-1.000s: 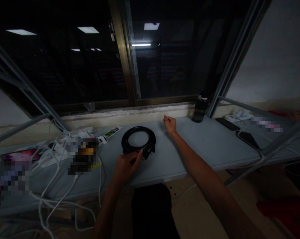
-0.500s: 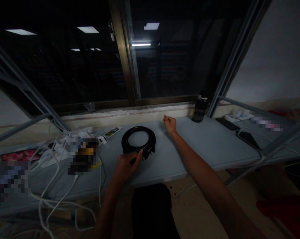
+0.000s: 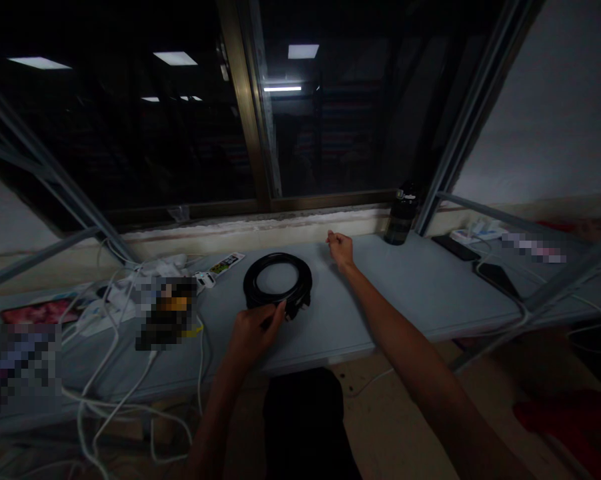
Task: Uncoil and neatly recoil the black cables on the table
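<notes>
A black cable coil [image 3: 305, 281] lies flat on a grey tabletop [image 3: 405, 300]; careful handling would keep its loops together. Round, it shows no clear long axis; its ends [image 3: 296, 309] bunch at five o'clock. The left hand [image 3: 252, 335], at seven, is curled, its grip unclear; the right hand [image 3: 341, 252], at two, is loosely closed, apparently empty.

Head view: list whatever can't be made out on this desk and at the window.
All in the head view:
Left hand: its own fingers hide whether it holds the coiled black cable.
Orange-and-black item: blurred by pixelation.
Black bottle: markings too dim and small.
Window: darkness and reflections hide what lies beyond.
</notes>
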`<move>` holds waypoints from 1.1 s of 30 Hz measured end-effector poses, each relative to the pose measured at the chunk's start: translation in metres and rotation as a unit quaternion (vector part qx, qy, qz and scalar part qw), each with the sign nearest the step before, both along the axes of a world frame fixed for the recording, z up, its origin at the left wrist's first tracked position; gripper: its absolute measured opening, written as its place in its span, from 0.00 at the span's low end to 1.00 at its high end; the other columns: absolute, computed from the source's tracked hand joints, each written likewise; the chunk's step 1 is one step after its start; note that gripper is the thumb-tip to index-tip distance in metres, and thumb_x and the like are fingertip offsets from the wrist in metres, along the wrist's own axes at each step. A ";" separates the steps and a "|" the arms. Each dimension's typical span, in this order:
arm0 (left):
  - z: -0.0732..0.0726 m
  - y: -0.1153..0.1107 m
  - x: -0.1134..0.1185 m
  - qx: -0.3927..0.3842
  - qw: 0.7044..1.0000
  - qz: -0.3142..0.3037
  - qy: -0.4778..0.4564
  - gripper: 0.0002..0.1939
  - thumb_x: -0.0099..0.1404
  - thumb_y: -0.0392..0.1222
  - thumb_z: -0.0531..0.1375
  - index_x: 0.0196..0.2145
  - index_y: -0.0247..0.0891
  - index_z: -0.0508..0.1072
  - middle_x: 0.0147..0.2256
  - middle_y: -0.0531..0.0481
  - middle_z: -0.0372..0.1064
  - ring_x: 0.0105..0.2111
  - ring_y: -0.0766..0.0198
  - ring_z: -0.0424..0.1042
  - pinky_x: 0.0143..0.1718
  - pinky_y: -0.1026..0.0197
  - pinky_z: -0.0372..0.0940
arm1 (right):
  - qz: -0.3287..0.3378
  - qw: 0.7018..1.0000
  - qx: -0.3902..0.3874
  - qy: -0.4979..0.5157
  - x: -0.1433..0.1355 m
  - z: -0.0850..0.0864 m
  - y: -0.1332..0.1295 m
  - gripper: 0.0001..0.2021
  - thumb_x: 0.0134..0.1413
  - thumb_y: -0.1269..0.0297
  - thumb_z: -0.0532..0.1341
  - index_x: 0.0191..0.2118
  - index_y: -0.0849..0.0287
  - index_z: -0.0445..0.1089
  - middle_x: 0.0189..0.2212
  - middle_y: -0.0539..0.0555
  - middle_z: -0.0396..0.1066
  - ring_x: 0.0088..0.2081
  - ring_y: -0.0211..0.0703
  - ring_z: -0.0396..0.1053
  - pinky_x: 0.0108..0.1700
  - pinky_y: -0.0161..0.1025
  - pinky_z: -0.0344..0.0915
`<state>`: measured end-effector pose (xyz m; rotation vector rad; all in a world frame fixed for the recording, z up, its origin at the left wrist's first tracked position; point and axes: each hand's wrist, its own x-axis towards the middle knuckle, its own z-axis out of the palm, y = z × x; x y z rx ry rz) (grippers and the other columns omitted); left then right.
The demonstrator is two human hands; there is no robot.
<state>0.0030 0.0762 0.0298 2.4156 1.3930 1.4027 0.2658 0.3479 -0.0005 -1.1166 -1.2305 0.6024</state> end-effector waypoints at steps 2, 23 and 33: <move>0.001 0.000 0.000 -0.003 1.000 0.003 0.001 0.31 0.83 0.48 0.61 0.22 0.36 0.64 0.19 0.57 0.55 0.19 0.73 0.59 0.25 0.65 0.50 | -0.001 1.000 -0.002 0.000 0.000 0.001 -0.001 0.36 0.68 0.25 0.57 0.29 0.56 0.71 0.21 0.51 0.60 0.26 0.43 0.59 0.28 0.38 0.56; -0.001 0.000 -0.002 -0.024 1.000 0.012 0.006 0.31 0.84 0.51 0.60 0.22 0.36 0.65 0.19 0.56 0.57 0.19 0.72 0.59 0.26 0.64 0.50 | 0.003 1.000 -0.011 -0.001 -0.001 0.002 -0.002 0.36 0.66 0.24 0.56 0.29 0.57 0.71 0.22 0.49 0.58 0.26 0.43 0.58 0.28 0.37 0.55; 0.002 0.000 0.000 -0.020 1.000 0.010 0.000 0.32 0.84 0.52 0.60 0.21 0.36 0.63 0.18 0.55 0.57 0.19 0.71 0.58 0.25 0.64 0.49 | -0.004 1.000 -0.015 0.000 -0.002 0.010 -0.011 0.34 0.69 0.28 0.59 0.29 0.57 0.71 0.22 0.52 0.61 0.27 0.45 0.62 0.30 0.38 0.59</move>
